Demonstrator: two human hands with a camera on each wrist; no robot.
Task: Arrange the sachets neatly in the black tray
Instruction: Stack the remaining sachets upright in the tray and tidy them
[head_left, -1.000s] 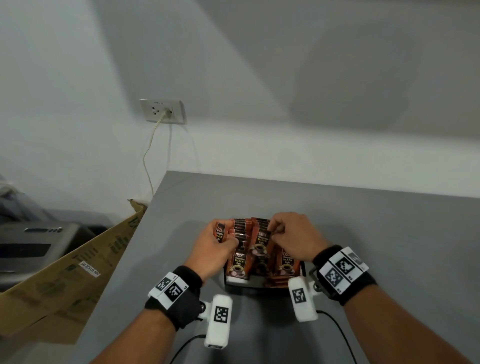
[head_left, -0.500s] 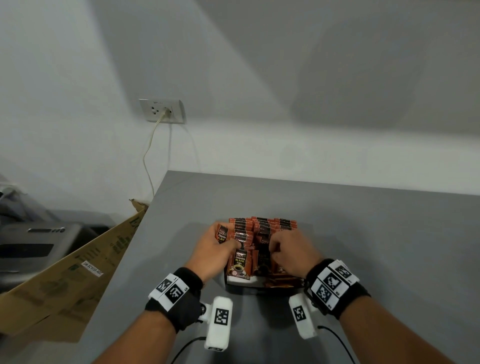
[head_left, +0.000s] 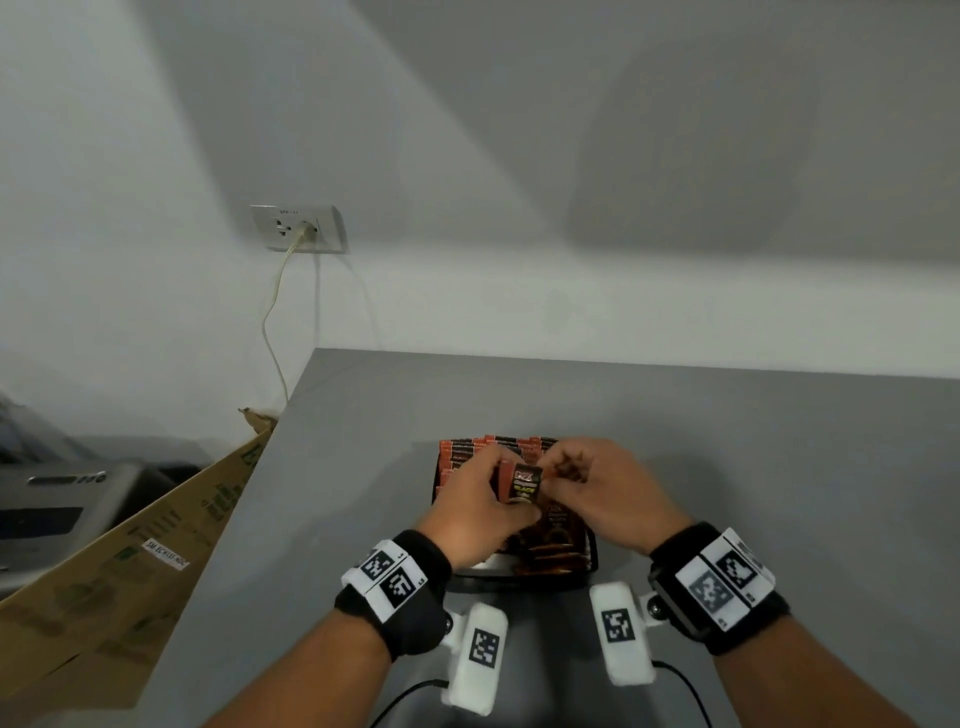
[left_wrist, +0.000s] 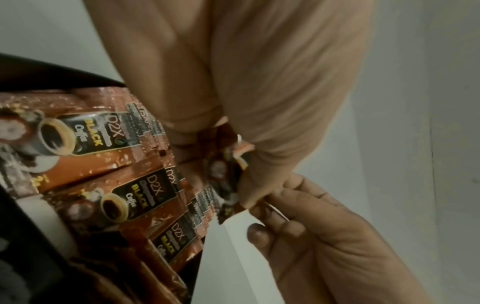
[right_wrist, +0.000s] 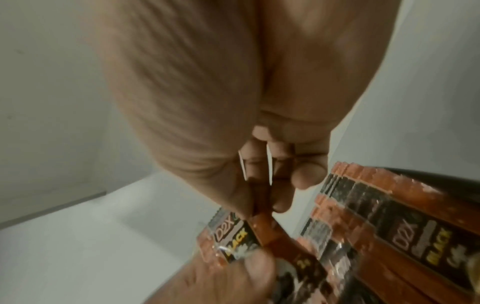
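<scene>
Both hands meet over the shallow black plastic tray (head_left: 589, 564), which sits on the flat grey bench (head_left: 779, 467) close to its near edge and nearer its left side than its right. The tray is packed with orange-brown foil coffee sachets (head_left: 470, 449), rows of them overlapping like shingles, their printed black labels facing up; the left wrist view shows three such rows (left_wrist: 124, 197) running side by side, and a strip of the tray's dark wall behind them.

The left hand (head_left: 475, 512) has its fingers curled, thumb pressed on the lower part of one loose orange-brown sachet with a black label (head_left: 527, 486), held up just above the packed rows. The right hand (head_left: 605, 491) comes in from the other side, thumb and fingertips (right_wrist: 281, 202) pinching that same sachet's other end. In the right wrist view the sachet (right_wrist: 262, 232) bridges the two hands, its label turned towards the left thumb. How many pieces the right hand pinches, I cannot tell; the wrist view shows two thin pale edges between its fingers.

Off the bench's left edge leans a brown cardboard sheet (head_left: 119, 545), with a dark grey machine (head_left: 57, 499) behind it. On the white wall above, a white socket plate (head_left: 298, 228) holds a plug, its pale cord (head_left: 272, 317) hanging down past the bench's far left corner.
</scene>
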